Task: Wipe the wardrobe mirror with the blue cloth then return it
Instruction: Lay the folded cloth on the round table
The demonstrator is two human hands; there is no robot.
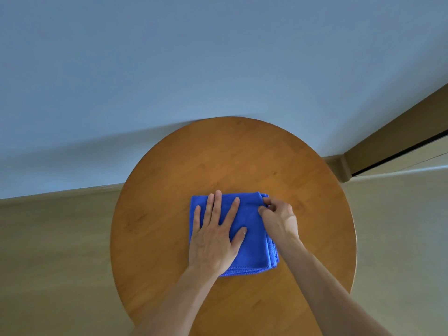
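Pressing my left hand (215,235) flat on the blue cloth (254,243) — fingers straight and spread, thumb out to the right, palm down on the fabric, gripping nothing. Cloth is folded into a rough square, several layers thick, with stitched hems stacked along its right and near edges. It lies on the round wooden table (218,154), a little nearer to me than the table's centre and well inside the rim on every side. My right hand (278,219) sits at the cloth's far right corner: fingers curled, thumb and fingertips pinching the fabric at that corner, which is slightly rumpled there. The two hands are close but apart, with a strip of blue showing between them. Both bare forearms cross the table's near edge. Beyond the table's far edge stands a pale blue-grey wall (169,57) — whether the rim touches it I cannot tell. Beige floor (48,238) shows to the left and right of the table. Off the table's far right side runs a brown wooden trim (392,127) with a dark gap along it.
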